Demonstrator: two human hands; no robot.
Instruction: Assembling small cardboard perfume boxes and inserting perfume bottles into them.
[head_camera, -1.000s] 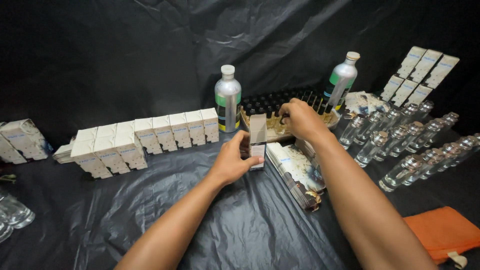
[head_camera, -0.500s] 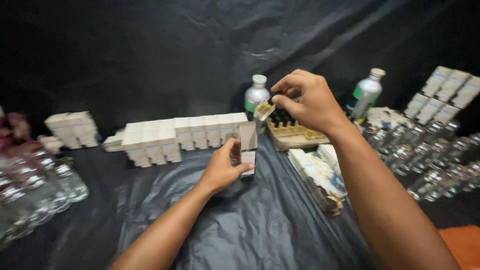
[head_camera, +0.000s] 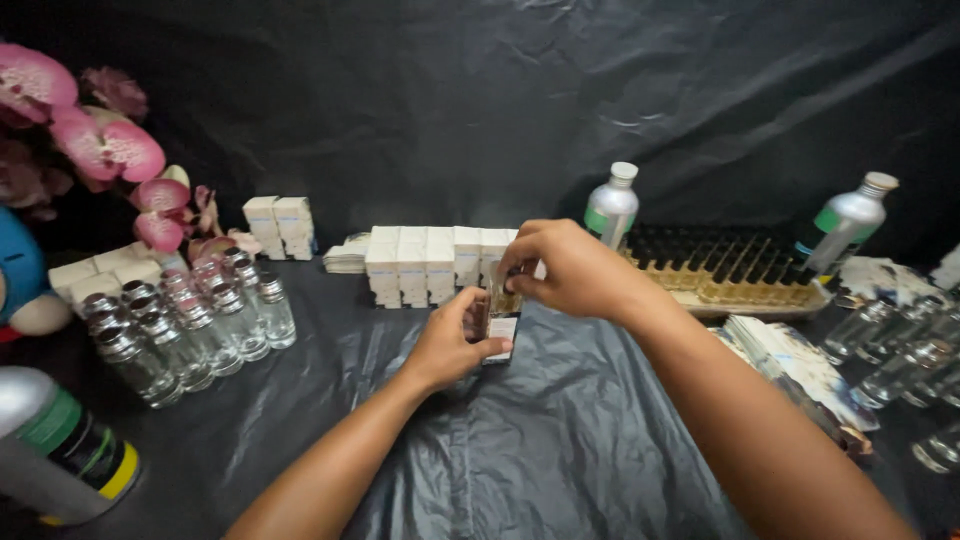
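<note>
Small carton (head_camera: 503, 330) upright, pinched by left hand (head_camera: 450, 345); small vial (head_camera: 503, 298) pinched at top by right hand (head_camera: 565, 270). Probably light, fragile glass; best gripped at sides.

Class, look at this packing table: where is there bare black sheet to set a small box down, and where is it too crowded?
Bare sheet lies in front, between the two forearms, and left of the left hand up to the glass bottles. Crowded: the row of white boxes behind the hands, the vial tray at back right, and the clear bottles on the right edge.
</note>
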